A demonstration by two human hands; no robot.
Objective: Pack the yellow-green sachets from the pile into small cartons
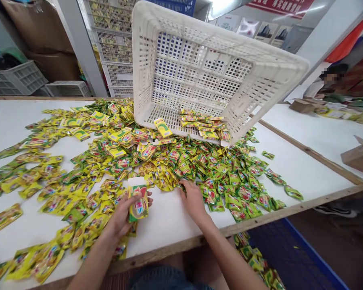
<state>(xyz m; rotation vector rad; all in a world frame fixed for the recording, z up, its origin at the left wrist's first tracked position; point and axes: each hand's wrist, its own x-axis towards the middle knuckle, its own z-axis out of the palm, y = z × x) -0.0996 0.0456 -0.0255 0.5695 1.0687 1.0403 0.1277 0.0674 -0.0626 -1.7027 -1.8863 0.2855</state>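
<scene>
My left hand (121,215) is closed around a small yellow-green carton (138,203) with its white top flap raised. Just right of it, my right hand (194,198) reaches down to the near edge of a heap of candy sachets, its fingertips touching the pile; whether they pinch a sachet is hidden. Green sachets (245,189) spread to the right of that hand, and yellow sachets (60,197) lie scattered to the left. Behind the heap, a white plastic crate (230,52) is tipped on its side toward me, with several flat cartons (201,123) inside its lower wall.
The white table (308,169) has a wooden front edge (251,223). Below it at right stands a blue bin (290,249) beside more sachets. Stacked crates (116,48) rise behind. At far right are a cardboard box (359,155) and another person (317,86).
</scene>
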